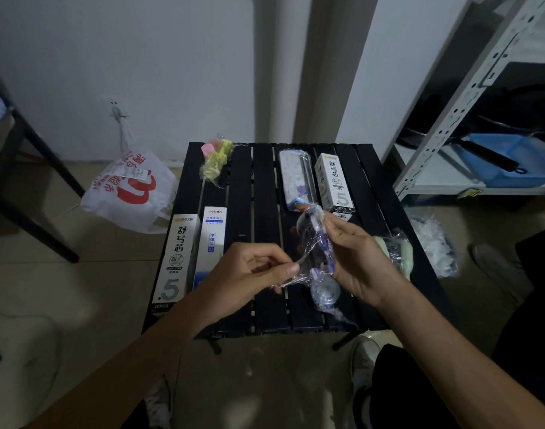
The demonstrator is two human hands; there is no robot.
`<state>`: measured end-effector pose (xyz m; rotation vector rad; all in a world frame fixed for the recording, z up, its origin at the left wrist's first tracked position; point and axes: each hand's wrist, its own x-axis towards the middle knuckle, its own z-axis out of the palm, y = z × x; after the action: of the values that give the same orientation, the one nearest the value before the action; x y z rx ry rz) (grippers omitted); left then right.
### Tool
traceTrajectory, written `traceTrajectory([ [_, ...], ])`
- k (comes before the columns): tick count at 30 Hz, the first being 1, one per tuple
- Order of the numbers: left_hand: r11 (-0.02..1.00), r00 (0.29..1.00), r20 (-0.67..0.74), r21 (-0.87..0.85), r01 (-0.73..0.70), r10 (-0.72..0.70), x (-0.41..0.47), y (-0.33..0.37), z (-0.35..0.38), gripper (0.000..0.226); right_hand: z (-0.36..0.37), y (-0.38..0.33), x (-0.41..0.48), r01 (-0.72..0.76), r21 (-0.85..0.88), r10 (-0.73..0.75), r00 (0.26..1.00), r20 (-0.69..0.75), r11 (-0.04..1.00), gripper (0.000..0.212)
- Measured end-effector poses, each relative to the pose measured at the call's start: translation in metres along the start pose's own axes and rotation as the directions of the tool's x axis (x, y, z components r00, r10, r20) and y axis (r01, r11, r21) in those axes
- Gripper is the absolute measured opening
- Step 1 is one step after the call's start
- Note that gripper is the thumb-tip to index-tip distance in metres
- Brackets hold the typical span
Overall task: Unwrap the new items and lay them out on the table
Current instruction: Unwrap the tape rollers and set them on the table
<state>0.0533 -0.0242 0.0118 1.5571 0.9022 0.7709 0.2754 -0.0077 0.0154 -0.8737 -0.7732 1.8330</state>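
Over the desk (265, 212), the right hand (358, 267) grips a blue item (316, 243) while the left hand (249, 270) pinches its clear film (284, 283), partly peeled. The boxes (175, 258) lie laid out, but the yellow pack (217, 161) and the green pack (396, 249) look unopened.

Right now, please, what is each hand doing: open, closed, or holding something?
Left hand: pinches the clear wrap.
Right hand: holds the wrapped item.

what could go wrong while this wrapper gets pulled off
The left hand pinches only thin film on the wrapped item in the right hand; it may tear, dropping the item onto the slatted table. The white refill box at the table's left edge, near the forearm, could get knocked off.
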Motion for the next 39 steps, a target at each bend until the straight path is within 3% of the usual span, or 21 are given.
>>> traceTrajectory([
  [4, 0.99, 0.995, -0.095, 0.142, -0.025, 0.039, 0.0, -0.011, 0.006, 0.004, 0.008, 0.004, 0.001, -0.046, -0.049, 0.046, 0.999, 0.004, 0.998, 0.042],
  [11, 0.963, 0.977, -0.162, 0.254, -0.091, 0.136, -0.006, -0.012, 0.021, 0.01, 0.015, 0.019, -0.008, -0.08, -0.374, 0.069, 0.997, -0.042, 0.924, 0.06],
  [13, 0.952, 0.966, -0.207, 0.291, -0.093, 0.158, -0.008, -0.01, 0.02, 0.01, 0.014, 0.018, -0.008, -0.059, -0.389, 0.048, 0.998, -0.037, 0.919, 0.071],
  [16, 0.928, 0.95, -0.266, 0.367, -0.059, 0.166, -0.011, -0.007, 0.019, 0.011, 0.013, 0.018, -0.008, 0.009, -0.416, -0.015, 1.0, -0.011, 0.909, 0.069],
  [21, 0.946, 0.885, -0.453, 0.319, 0.049, 0.107, -0.012, -0.006, 0.011, 0.013, 0.018, 0.025, -0.011, 0.047, -0.346, -0.033, 0.998, 0.049, 0.937, 0.072],
  [26, 0.972, 0.826, -0.559, 0.225, 0.071, 0.069, -0.013, -0.014, 0.013, 0.015, 0.022, 0.024, -0.014, 0.094, -0.446, -0.089, 0.996, 0.031, 0.89, 0.067],
  [28, 0.975, 0.846, -0.528, 0.214, 0.057, 0.066, -0.014, -0.011, 0.014, 0.015, 0.023, 0.023, -0.015, 0.087, -0.492, -0.122, 0.992, -0.039, 0.866, 0.061],
  [31, 0.977, 0.95, -0.308, 0.211, 0.018, 0.049, -0.016, -0.004, 0.014, 0.015, 0.019, 0.022, -0.016, 0.099, -0.558, -0.171, 0.982, -0.078, 0.824, 0.06],
  [33, 0.974, 0.977, -0.208, 0.228, -0.002, 0.051, -0.017, -0.004, 0.014, 0.018, 0.015, 0.021, -0.018, 0.112, -0.635, -0.198, 0.978, -0.066, 0.764, 0.063],
  [36, 0.949, 0.96, -0.251, 0.313, -0.038, 0.121, -0.014, -0.005, 0.014, 0.015, 0.016, 0.023, -0.019, 0.142, -0.72, -0.2, 0.98, 0.004, 0.68, 0.062],
  [39, 0.933, 0.945, -0.284, 0.355, -0.054, 0.163, -0.01, -0.004, 0.015, 0.016, 0.02, 0.027, -0.015, 0.151, -0.695, -0.161, 0.986, 0.052, 0.703, 0.072],
])
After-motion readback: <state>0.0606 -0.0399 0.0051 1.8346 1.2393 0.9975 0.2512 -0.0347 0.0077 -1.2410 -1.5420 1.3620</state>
